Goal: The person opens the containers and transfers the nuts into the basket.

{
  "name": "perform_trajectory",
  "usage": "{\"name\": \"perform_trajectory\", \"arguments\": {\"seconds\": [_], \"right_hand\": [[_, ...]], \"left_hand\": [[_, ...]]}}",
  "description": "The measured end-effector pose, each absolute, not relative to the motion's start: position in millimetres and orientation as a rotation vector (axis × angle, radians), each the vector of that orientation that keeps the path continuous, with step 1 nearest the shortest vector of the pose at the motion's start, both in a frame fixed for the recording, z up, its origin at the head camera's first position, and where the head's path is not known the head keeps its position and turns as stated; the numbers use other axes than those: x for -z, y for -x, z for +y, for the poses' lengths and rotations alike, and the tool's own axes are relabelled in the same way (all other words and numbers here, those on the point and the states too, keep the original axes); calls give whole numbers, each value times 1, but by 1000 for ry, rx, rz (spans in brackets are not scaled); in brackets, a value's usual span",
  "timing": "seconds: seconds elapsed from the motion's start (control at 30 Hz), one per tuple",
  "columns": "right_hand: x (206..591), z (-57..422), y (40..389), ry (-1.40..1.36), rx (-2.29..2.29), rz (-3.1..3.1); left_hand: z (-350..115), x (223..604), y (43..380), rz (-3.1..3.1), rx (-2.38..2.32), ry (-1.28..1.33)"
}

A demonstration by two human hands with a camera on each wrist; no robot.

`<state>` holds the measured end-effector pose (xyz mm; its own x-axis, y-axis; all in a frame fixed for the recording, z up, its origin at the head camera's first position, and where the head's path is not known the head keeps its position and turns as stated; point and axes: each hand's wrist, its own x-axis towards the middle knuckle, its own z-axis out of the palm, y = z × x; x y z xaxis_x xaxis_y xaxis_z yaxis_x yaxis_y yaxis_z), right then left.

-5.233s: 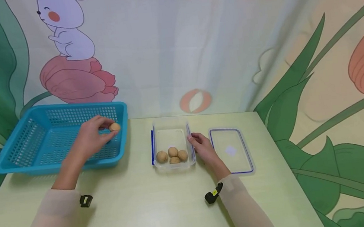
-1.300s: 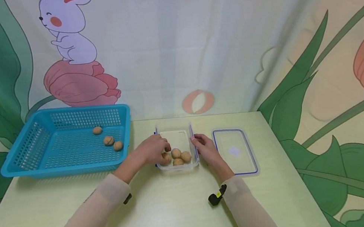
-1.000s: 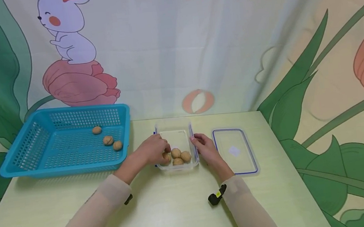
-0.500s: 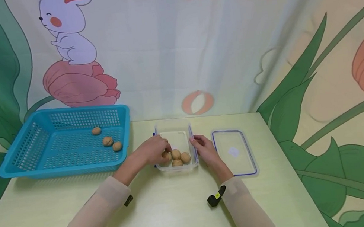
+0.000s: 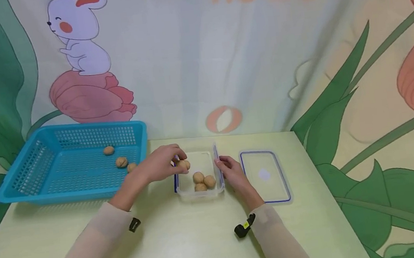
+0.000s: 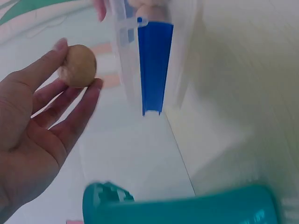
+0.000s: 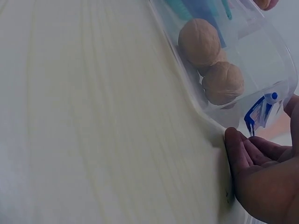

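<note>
Between thumb and fingertips, my left hand point(image 5: 161, 164) pinches a walnut point(image 6: 78, 66) just above the left side of a clear plastic container point(image 5: 200, 193). Three walnuts point(image 5: 198, 177) lie together at the container's near end. My right hand point(image 5: 234, 173) grips the container's right wall, thumb at the rim and fingers outside by a blue clip flap point(image 7: 261, 109). On the opposite side, another blue flap point(image 6: 155, 67) hangs down in the left wrist view.
A blue perforated basket point(image 5: 72, 195) stands at the left, with three walnuts point(image 5: 121, 162) near its right end. The blue-edged container lid point(image 5: 266, 181) lies flat to the right of the container. Behind the table hangs a printed curtain point(image 5: 169, 65).
My left hand has gone from over the basket into the container, and has now lifted a walnut up and leftward from the others there. My right hand stays on the container.
</note>
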<state>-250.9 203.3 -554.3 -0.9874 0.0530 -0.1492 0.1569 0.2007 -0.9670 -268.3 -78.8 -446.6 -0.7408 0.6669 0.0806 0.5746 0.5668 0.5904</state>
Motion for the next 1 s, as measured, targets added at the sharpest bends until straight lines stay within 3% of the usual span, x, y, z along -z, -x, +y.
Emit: {"name": "perform_trajectory", "arguments": {"seconds": [0.67,1.0], "right_hand": [[559,202,247,-190,1952,2344],[554,203,249,-197,1941,2349]], "left_hand": [[-149,434,256,2779,-1324,-809],[-187,439,257,2878,-1310,-645]]}}
